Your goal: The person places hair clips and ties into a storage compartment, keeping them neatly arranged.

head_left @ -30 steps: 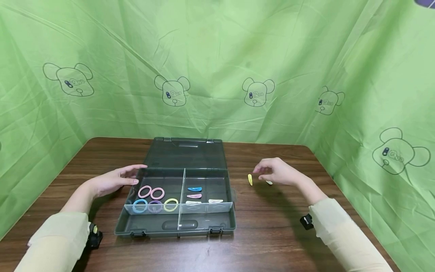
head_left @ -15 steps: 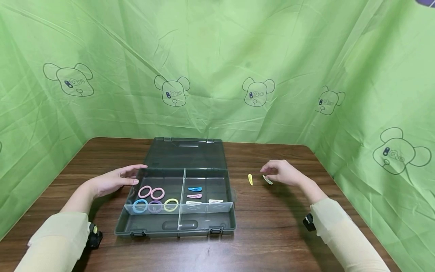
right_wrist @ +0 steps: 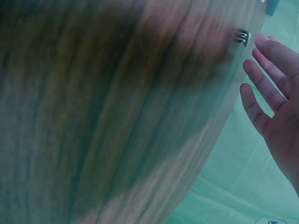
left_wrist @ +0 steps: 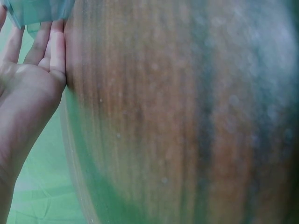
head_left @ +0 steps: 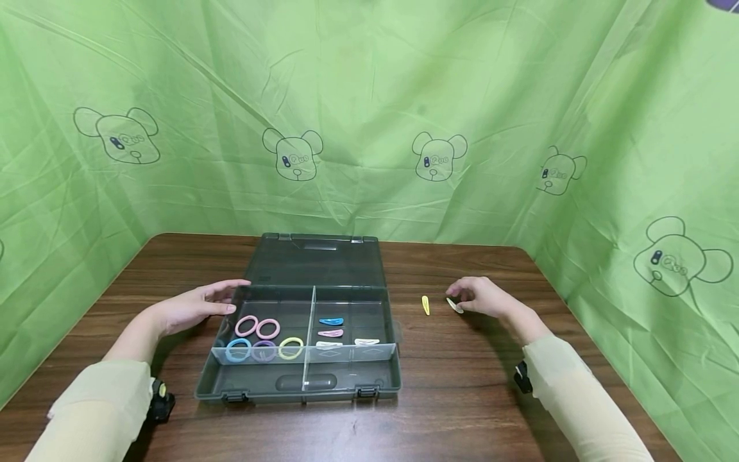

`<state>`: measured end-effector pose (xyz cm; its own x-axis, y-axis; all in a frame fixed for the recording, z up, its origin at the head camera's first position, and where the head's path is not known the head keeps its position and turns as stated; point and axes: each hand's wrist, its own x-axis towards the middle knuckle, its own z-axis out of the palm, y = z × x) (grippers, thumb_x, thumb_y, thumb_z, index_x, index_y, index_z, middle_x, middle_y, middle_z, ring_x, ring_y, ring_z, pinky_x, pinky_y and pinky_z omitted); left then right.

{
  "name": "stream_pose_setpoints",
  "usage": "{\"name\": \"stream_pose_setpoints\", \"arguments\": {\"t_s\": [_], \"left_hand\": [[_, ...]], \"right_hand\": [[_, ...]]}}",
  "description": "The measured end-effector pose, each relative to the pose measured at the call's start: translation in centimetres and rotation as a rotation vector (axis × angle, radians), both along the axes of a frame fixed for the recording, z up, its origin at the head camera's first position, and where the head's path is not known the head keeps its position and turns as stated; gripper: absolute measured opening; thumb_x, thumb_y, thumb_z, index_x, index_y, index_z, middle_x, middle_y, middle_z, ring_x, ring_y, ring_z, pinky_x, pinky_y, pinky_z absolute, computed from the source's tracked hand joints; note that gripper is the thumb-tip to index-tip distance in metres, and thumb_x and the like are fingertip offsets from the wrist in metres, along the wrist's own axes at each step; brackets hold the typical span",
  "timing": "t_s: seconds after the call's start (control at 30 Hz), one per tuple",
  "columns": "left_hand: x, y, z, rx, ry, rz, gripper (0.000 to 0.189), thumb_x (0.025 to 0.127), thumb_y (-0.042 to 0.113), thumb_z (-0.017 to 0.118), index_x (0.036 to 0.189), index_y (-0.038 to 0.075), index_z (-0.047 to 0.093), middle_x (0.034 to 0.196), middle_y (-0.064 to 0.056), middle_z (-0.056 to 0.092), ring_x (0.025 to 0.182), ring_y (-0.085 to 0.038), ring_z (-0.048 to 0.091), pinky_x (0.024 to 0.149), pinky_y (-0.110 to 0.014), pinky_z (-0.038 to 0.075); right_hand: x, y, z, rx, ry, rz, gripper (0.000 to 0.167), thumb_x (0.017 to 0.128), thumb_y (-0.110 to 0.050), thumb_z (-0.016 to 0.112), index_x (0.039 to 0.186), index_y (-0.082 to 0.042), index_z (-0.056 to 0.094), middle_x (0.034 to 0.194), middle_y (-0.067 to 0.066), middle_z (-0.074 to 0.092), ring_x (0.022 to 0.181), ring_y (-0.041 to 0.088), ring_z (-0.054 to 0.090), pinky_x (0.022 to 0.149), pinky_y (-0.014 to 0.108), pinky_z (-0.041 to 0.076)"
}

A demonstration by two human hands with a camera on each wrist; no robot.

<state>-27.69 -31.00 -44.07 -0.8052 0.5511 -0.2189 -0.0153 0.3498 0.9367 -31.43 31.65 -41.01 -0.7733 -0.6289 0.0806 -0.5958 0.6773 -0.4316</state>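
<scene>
In the head view my left hand [head_left: 193,308] touches the left edge of a grey see-through divided storage box [head_left: 346,385], near its hinge side. Its fingers lie nearly straight in the left wrist view. Pink, blue, purple and yellow hair ties [head_left: 268,329] lie in the left back compartment. The right back one has a blue snap hair clip [head_left: 331,321], a pink snap clip [head_left: 330,333] and two white ones [head_left: 366,342]. My right hand [head_left: 485,298] is over a white snap clip [head_left: 454,306] on the table, fingers spread; thumb contact is unclear.
A yellow snap clip [head_left: 425,305] lies on the wooden table [head_left: 450,398] between the box and my right hand. The box's lid [head_left: 317,260] lies opened back. Green cloth [head_left: 369,83] with mouse-head drawings stands around the table's back and sides.
My right hand has shifted slightly right and toward me, uncovering the white snap clip, which was mostly hidden a second ago. My left hand and the box stay put.
</scene>
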Motion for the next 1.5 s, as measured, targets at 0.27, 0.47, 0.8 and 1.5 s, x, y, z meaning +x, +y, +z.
{"name": "stream_pose_setpoints", "arguments": {"t_s": [0.27, 0.47, 0.8, 1.5], "left_hand": [[-0.1, 0.0, -0.1, -0.001, 0.002, -0.001, 0.057, 0.096, 0.012, 0.051, 0.148, 0.017, 0.028, 0.146, -0.019, 0.032, 0.127, -0.021, 0.039, 0.094, -0.02, 0.037], [-0.1, 0.0, -0.1, -0.001, 0.002, 0.002, 0.057, 0.096, 0.012, 0.051, 0.148, 0.016, 0.028, 0.146, -0.019, 0.033, 0.127, -0.019, 0.04, 0.094, -0.02, 0.037], [0.0, 0.0, 0.0, -0.006, 0.005, 0.008, 0.057, 0.096, 0.012, 0.052, 0.148, 0.017, 0.028, 0.146, -0.018, 0.032, 0.126, -0.017, 0.04, 0.094, -0.019, 0.036], [0.1, 0.0, 0.1, -0.019, 0.006, 0.01, 0.057, 0.096, 0.013, 0.052, 0.148, 0.018, 0.029, 0.148, -0.017, 0.031, 0.129, -0.021, 0.035, 0.095, -0.022, 0.035]], "right_hand": [[-0.5, 0.4, -1.0, 0.026, 0.009, 0.005, 0.038, 0.075, -0.003, 0.076, 0.111, -0.002, 0.064, 0.094, 0.011, 0.067, 0.074, 0.021, 0.063, 0.071, 0.038, 0.05], [-0.6, 0.3, -1.1, 0.037, 0.022, 0.0, 0.036, 0.075, -0.005, 0.076, 0.11, -0.003, 0.065, 0.092, 0.009, 0.066, 0.073, 0.018, 0.061, 0.07, 0.036, 0.049], [-0.6, 0.1, -1.2, 0.037, -0.002, -0.028, 0.027, 0.077, -0.007, 0.075, 0.102, -0.005, 0.066, 0.088, 0.003, 0.066, 0.075, 0.019, 0.059, 0.068, 0.031, 0.048], [-0.3, 0.1, -1.3, -0.036, -0.057, -0.046, 0.026, 0.077, 0.0, 0.074, 0.097, -0.008, 0.06, 0.079, -0.002, 0.061, 0.072, 0.011, 0.057, 0.067, 0.031, 0.048]]}}
